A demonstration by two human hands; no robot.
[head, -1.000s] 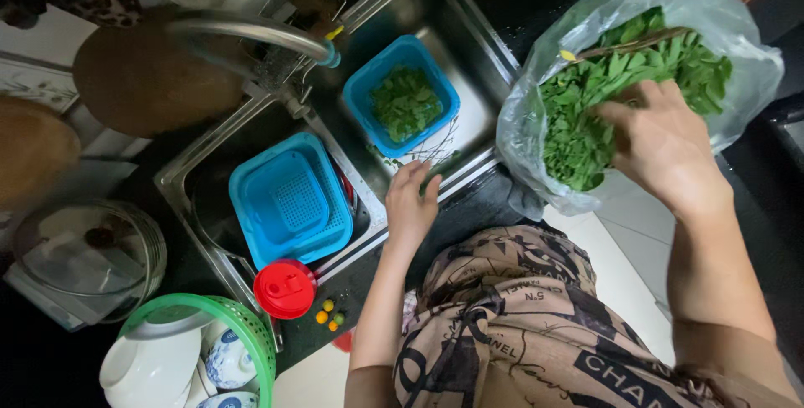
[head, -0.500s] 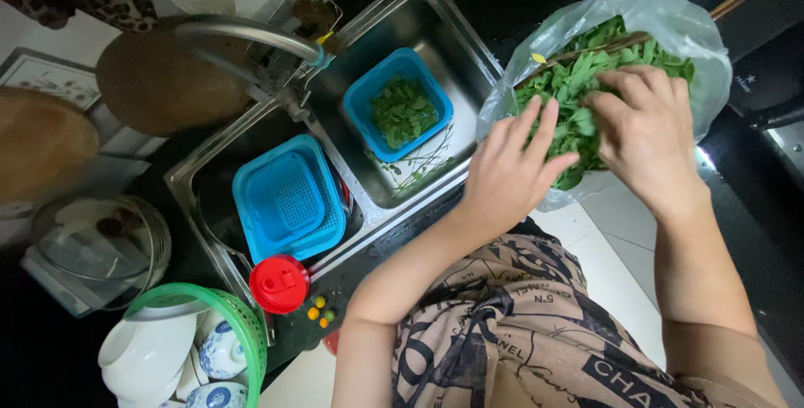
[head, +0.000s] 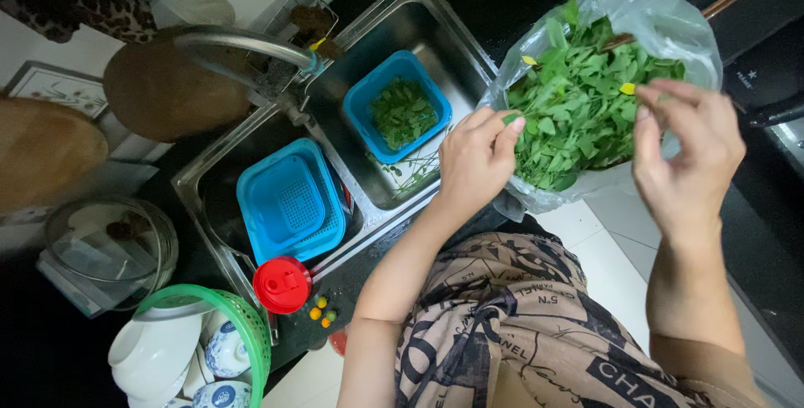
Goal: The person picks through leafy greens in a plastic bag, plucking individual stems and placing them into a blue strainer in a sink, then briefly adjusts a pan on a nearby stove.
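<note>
A: We've got our left hand (head: 477, 157) pinching leafy greens (head: 578, 102) in the plastic bag (head: 670, 27); our right hand (head: 687, 152) is loosely curled, holding nothing that we can tell.

B: Yep, the blue basket (head: 398, 111) in the sink (head: 435, 18) holds only a little; most greens are left.

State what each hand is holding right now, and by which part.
Left hand grips the near rim of the clear plastic bag of green leaves. Right hand pinches leaves at the bag's right side; exactly which part cannot be told.
</note>
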